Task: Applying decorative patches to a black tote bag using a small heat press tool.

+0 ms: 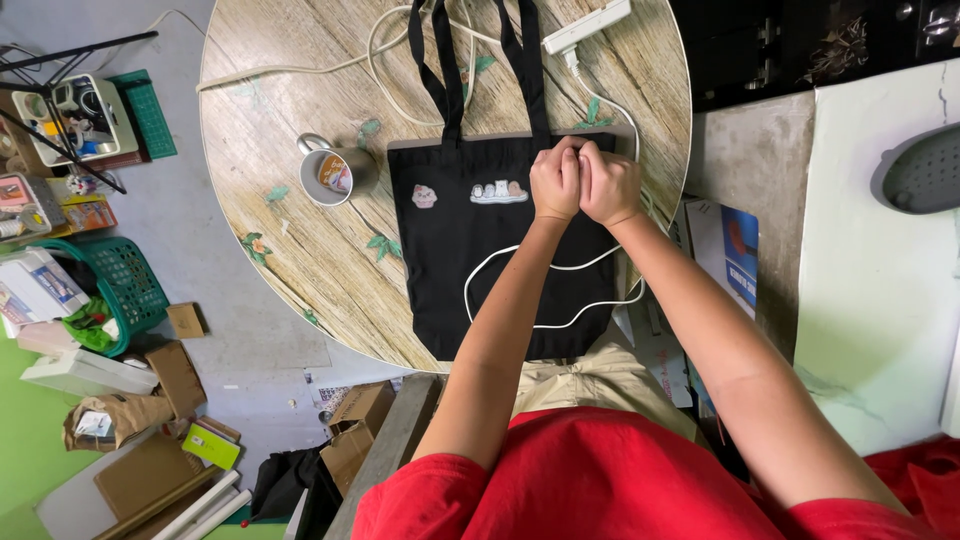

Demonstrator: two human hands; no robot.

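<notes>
**On a round wooden table, two hands pressed together on a black tote bag**

On the floor at far left stands a green plastic basket (125,285), with cardboard boxes (175,375) and loose packaging scattered below it; a black stand's legs cross the upper left corner. On the round table (290,260), whose top is printed with small leaves, a metal cup (335,172) lies just left of the bag; a white cable (400,60) loops across the far side of the table toward a white power strip (588,25) at the upper edge. The black tote bag (470,260) lies flat in the middle, handles pointing away from the person, two small patches on its front; a thin white cord (530,265) curls over its lower half. The left hand (555,182) and the right hand (608,183) rest side by side near the bag's upper right edge, touching each other, fingers curled down and pinched at the fabric; what they grasp beneath is hidden, so I cannot tell. At right, a blue booklet (740,255) lies beside a pale slab.
</notes>
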